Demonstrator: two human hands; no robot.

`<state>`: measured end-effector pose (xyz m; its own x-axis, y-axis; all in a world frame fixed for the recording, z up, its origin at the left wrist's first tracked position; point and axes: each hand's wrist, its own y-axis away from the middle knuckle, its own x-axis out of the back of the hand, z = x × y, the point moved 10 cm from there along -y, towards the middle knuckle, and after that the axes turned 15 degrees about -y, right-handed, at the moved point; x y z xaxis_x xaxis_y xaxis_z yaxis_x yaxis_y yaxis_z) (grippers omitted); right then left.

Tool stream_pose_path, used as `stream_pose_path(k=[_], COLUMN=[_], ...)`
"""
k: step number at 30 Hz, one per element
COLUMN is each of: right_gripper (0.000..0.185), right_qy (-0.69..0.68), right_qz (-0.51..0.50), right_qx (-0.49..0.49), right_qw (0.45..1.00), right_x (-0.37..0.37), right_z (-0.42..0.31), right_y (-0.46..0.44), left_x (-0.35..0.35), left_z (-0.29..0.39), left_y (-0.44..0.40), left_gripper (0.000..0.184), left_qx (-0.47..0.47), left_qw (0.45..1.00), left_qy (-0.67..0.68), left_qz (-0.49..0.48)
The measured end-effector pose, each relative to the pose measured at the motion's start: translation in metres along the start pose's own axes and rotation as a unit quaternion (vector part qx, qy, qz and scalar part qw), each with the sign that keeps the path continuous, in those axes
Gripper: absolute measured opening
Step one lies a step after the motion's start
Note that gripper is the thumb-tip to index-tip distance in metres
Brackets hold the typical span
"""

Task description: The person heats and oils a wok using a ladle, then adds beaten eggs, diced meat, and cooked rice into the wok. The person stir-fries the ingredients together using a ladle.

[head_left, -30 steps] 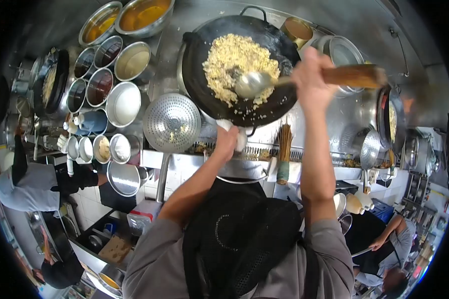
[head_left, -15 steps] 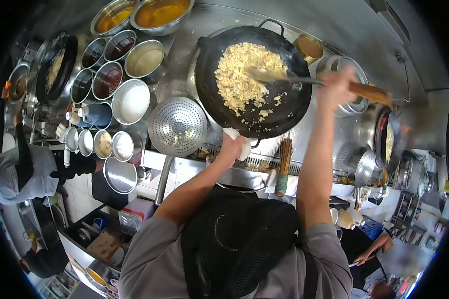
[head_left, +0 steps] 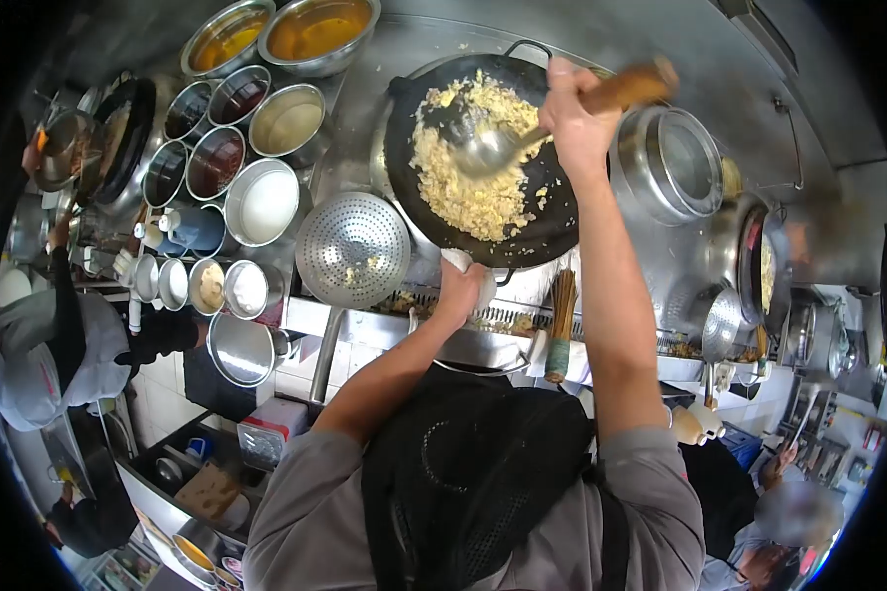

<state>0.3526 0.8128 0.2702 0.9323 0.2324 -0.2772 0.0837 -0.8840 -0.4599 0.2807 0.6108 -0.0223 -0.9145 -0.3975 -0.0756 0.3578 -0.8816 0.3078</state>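
Note:
A black wok [head_left: 560, 219] holds crumbly yellow-and-white food [head_left: 478, 212] that looks like egg fried rice. My right hand [head_left: 579, 123] is closed around the wooden-handled ladle [head_left: 488, 151], over the wok's right side. The metal bowl of the ladle, slightly blurred, is down among the food. At the near rim, my left hand [head_left: 457, 295] grips a folded white cloth [head_left: 486, 288], pressed against the wok beside its near handle. A perforated strainer [head_left: 353, 250] with a few food bits rests just left of the wok.
Steel containers of sauces and white seasoning [head_left: 269, 202] crowd the left, with two bowls of orange liquid [head_left: 320, 34] behind. A bamboo brush [head_left: 559, 330] lies at the near edge. Stacked steel pots [head_left: 670, 163] stand right. Co-workers are at both sides.
My right hand has swung left and away from me with the ladle, whose bowl moved left through the food. The food has spread with a gap near its middle. My left hand stays at the rim.

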Motion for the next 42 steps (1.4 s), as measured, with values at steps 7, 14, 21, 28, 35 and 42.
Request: stream_pose_path(k=[7, 14, 21, 28, 35, 42], right_gripper=[0.037, 0.035, 0.036, 0.037, 0.030, 0.034], right_qy=[0.072, 0.245, -0.003, -0.015, -0.039, 0.043], right_qz=[-0.187, -0.188, 0.074, 0.116, 0.240, 0.214], right_qx=[0.048, -0.044, -0.091, 0.035, 0.148, 0.077], right_qw=[0.979, 0.950, 0.993, 0.993, 0.959, 0.973], right_x=[-0.063, -0.028, 0.053, 0.083, 0.124, 0.073], right_z=[-0.078, -0.076, -0.031, -0.010, -0.029, -0.079], right_y=[0.076, 0.094, 0.080, 0.090, 0.043, 0.007], left_x=[-0.005, 0.000, 0.003, 0.003, -0.001, 0.004], left_z=[-0.048, -0.037, -0.009, -0.041, -0.022, -0.046], left_y=[-0.016, -0.006, 0.004, 0.004, -0.002, -0.013], left_gripper=[0.045, 0.047, 0.041, 0.047, 0.046, 0.042], left_qx=[-0.001, 0.067, 0.042, 0.167, 0.057, 0.074], left_qw=[0.999, 0.997, 0.997, 0.986, 0.998, 0.996], left_qy=[-0.005, -0.039, -0.068, -0.017, -0.003, -0.031], left_qz=[-0.034, -0.014, 0.020, -0.011, -0.040, -0.036])
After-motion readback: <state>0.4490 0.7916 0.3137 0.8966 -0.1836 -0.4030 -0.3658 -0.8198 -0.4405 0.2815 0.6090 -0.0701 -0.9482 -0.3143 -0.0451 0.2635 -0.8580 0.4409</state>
